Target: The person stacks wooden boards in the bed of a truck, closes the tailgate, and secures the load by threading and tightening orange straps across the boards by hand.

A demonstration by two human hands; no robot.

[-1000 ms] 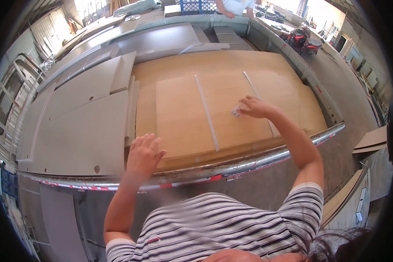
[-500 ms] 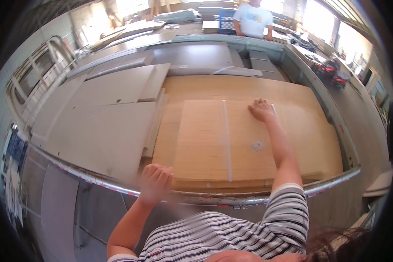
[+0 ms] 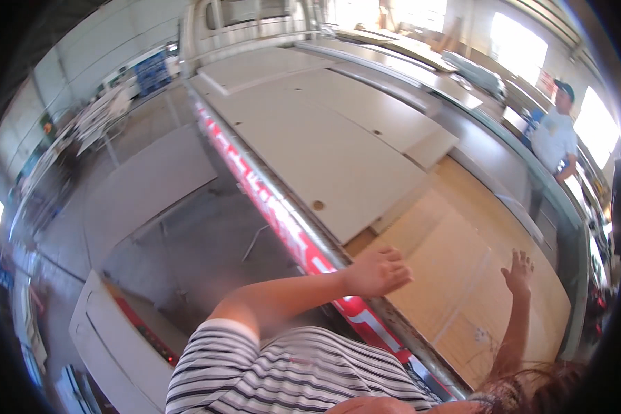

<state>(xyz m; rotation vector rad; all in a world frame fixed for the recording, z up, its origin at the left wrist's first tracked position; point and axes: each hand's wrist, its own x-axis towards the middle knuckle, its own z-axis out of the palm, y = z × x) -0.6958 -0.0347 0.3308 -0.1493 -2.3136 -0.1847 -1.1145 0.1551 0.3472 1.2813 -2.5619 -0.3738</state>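
A stack of wood-coloured panels [image 3: 431, 265] lies in the truck bed in front of me, a pale strap running across the top one. My right hand [image 3: 518, 273] is over the far part of this stack, fingers spread and nothing in them; whether it touches the panel I cannot tell. Close to the bed's near side wall [image 3: 272, 203], my left hand [image 3: 378, 272] is held with its fingers curled in, no object visible in it. Beyond it, large light grey panels [image 3: 317, 141] with small round holes lie beside the wooden stack.
The truck cab [image 3: 245, 31] stands at the far end of the bed. A person [image 3: 555, 141] in a white shirt stands past the far side wall. On the left are a grey board [image 3: 145, 190], a white panel-like piece [image 3: 121, 345] and a blue rack [image 3: 152, 72].
My view has swung left toward the cab, so the person now appears farther right. My right hand's fingers have spread, and my left forearm now reaches across the near side wall.
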